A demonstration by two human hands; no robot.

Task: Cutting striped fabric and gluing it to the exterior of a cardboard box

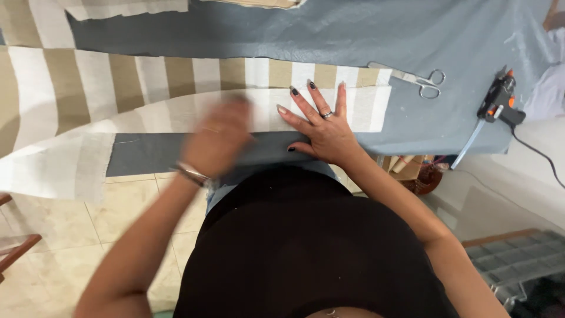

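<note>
Pressing down the folded hem of the striped fabric (176,88) on the grey table cover (353,29). Right hand (322,126) flat, fingers spread, gripping nothing. Left hand (216,138) blurred, can't tell. Right end looks creased; left stretch, draping off the edge, not yet. Scissors (421,79) and glue gun (499,101) untouched.

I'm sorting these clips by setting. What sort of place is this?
Probably a home sewing or craft workspace: striped fabric is spread on a grey-covered table, with scissors and a glue gun beside it, over a tiled floor.
</note>
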